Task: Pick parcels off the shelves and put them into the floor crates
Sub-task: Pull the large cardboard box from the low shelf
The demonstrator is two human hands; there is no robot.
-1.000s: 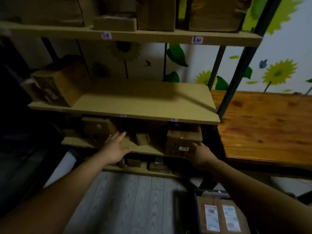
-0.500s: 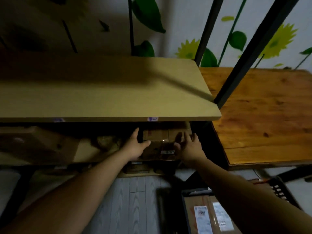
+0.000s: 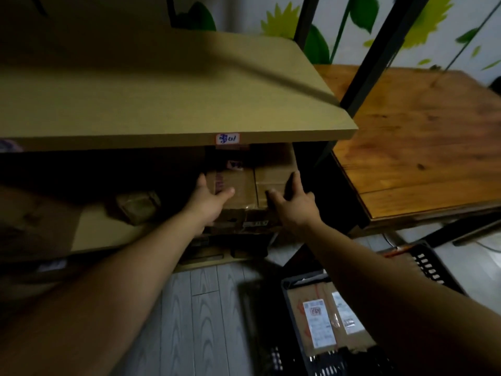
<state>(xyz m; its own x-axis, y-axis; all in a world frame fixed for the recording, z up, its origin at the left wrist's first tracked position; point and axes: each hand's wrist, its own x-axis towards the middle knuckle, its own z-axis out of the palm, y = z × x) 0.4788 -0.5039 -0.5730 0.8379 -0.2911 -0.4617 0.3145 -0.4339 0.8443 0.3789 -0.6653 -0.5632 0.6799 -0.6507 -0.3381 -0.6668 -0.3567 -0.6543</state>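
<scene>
1. The cardboard box [image 3: 244, 185] is seated on the lower shelf [image 3: 108, 229].
2. Its left side is grasped by the fingers [image 3: 202, 180] of the left hand [image 3: 210, 204], its right edge by those of the right hand [image 3: 294, 207]; thumbs are laid on top.

The box [image 3: 241, 185] sat at the right end of the lower shelf [image 3: 108, 229], under the upper shelf [image 3: 162, 104]. I had the left hand [image 3: 208, 202] on its left side and the right hand [image 3: 294, 204] on its right side, thumbs on top. A smaller parcel [image 3: 137, 206] lay left of it on the same shelf. The table [image 3: 420, 145] stood right of the shelves. The crate [image 3: 431, 264] stood on the floor [image 3: 206, 321] before it, labelled parcels [image 3: 320, 321] inside.
</scene>
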